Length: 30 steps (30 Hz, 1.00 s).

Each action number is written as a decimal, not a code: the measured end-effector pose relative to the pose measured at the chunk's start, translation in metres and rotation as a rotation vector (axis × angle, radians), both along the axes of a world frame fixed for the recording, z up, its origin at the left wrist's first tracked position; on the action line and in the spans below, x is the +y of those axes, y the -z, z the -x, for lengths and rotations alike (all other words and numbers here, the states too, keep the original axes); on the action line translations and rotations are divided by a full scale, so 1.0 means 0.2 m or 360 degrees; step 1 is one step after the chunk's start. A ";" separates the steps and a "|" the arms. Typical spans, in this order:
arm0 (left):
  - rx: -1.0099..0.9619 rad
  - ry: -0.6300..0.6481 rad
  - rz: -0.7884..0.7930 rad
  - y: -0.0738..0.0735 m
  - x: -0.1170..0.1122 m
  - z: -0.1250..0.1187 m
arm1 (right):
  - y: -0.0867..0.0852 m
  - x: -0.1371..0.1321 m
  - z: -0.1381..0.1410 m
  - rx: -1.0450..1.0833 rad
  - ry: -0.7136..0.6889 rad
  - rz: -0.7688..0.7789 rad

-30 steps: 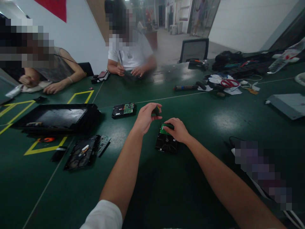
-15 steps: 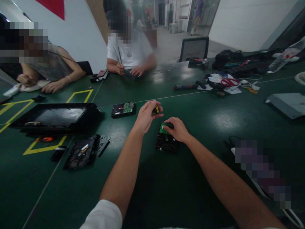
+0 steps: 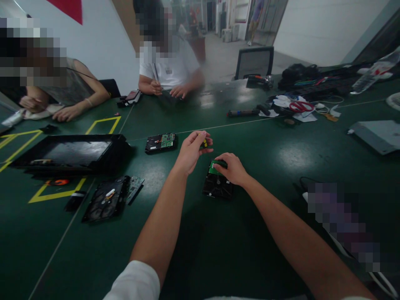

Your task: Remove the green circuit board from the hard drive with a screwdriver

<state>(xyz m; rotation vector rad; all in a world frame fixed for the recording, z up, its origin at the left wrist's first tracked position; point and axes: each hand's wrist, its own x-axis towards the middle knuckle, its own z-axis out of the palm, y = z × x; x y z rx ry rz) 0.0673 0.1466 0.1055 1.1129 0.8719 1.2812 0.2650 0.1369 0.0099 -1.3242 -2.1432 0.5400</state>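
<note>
A hard drive [image 3: 218,186] lies on the green table in front of me, its dark metal underside up and a green circuit board [image 3: 214,167] at its far end. My right hand [image 3: 233,168] is closed over that far end, thumb on the board and fingers curled at the edge. Just left of it and above the table, my left hand [image 3: 194,151] is closed around a small yellow-and-black handle [image 3: 205,143], which looks like a screwdriver's. Fingers cover most of it, and no shaft can be made out.
Left of my arms lie another hard drive [image 3: 105,201], a loose circuit board [image 3: 135,189] and a black tray [image 3: 71,152]. A further drive [image 3: 160,143] sits beyond my left hand. Two people sit across the table. Cables [image 3: 301,107] lie far right, near a grey metal box [image 3: 376,135].
The yellow-and-black handle has turned slightly in my left hand. My right hand stays on the hard drive. The whole view has shifted a little.
</note>
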 end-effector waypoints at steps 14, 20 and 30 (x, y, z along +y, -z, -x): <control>0.0069 -0.0047 -0.0020 0.00 0.00 0.01 | 0.01 0.00 0.00 -0.0001 -0.0006 -0.0011; -0.0032 -0.0065 0.0078 -0.02 -0.02 0.00 | 0.00 0.00 0.00 -0.0005 0.0001 0.0001; 0.0209 -0.0137 -0.0044 -0.05 -0.03 -0.01 | 0.00 0.00 0.00 -0.0011 0.0000 0.0027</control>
